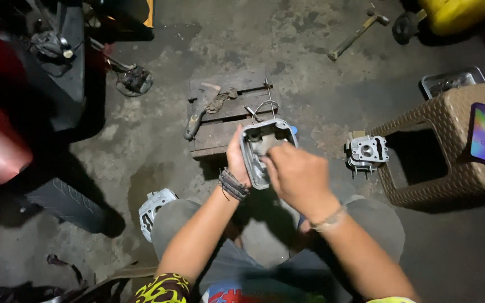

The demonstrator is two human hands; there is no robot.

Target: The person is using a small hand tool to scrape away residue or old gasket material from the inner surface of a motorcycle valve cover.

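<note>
Over stained concrete floor (321, 84), left hand (237, 160) grips grey metal cover (256, 160); right hand (298, 177) closed inside it.

both hands raised together, left hand (237, 160) clasped, right hand (296, 177) curled.

engine cover (259, 151): matt grey cast metal | stool (450, 140): woven brown wicker | block (220, 123): rough worn wood | floor (310, 73): stained concrete

A motorcycle repair workshop: the stained concrete floor (310, 50) carries a hammer (357, 33) at the upper right, a greasy wooden block (220, 132) at centre, a cylinder head (366, 152) right of centre, and a tyre (65, 202) at left.
</note>
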